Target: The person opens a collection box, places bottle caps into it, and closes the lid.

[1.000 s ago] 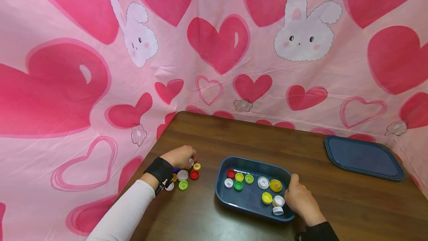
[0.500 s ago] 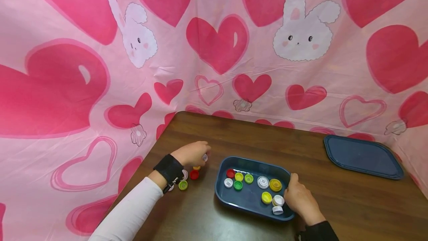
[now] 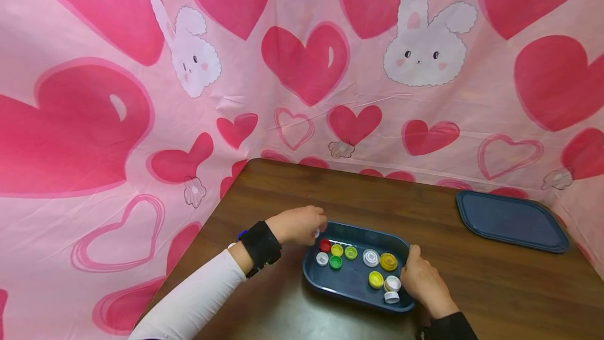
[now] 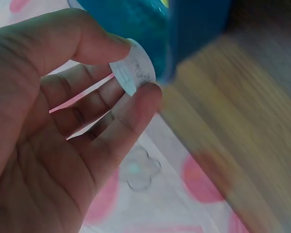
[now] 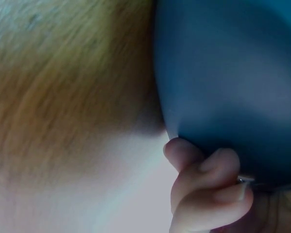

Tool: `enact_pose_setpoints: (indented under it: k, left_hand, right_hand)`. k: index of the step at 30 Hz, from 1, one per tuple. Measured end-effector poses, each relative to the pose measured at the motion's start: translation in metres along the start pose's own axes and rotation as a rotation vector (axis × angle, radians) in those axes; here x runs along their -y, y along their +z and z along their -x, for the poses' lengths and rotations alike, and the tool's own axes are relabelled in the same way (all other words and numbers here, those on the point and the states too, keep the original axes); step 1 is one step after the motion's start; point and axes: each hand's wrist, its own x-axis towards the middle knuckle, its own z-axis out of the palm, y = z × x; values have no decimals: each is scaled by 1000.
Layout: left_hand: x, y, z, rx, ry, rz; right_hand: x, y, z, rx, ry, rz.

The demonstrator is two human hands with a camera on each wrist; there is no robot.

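The left hand (image 3: 298, 224) pinched a small white cap (image 4: 132, 72) between thumb and finger, right at the near-left rim of the blue tray (image 3: 351, 280). The right hand (image 3: 423, 282) curled its fingers over the tray's other end and held it on the worktop (image 3: 495, 287). Red, yellow, green and white caps (image 3: 350, 252) lay inside the tray. It looked like the dropping-in step. Next, the cap needed to go over the rim, then the grip could let go.
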Motion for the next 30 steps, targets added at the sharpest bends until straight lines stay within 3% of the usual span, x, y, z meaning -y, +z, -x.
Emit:
enact_pose_setpoints:
  k: [9,15,22,30]
  left_hand:
    - [-39,15,-22,102,145,-95]
    - [-58,24,-36,126,222,-142]
    - [-73,31,-49,176,262,-186]
    - [-79,42,-57,198,272,-219]
  right_hand:
    - [-2,0,-1,-8,-7,9]
    - [-2,0,0,-8,-9,11]
    - [-3,-1,-1,-17,-19,15]
    - [-4,0,-1,-25,-24,14]
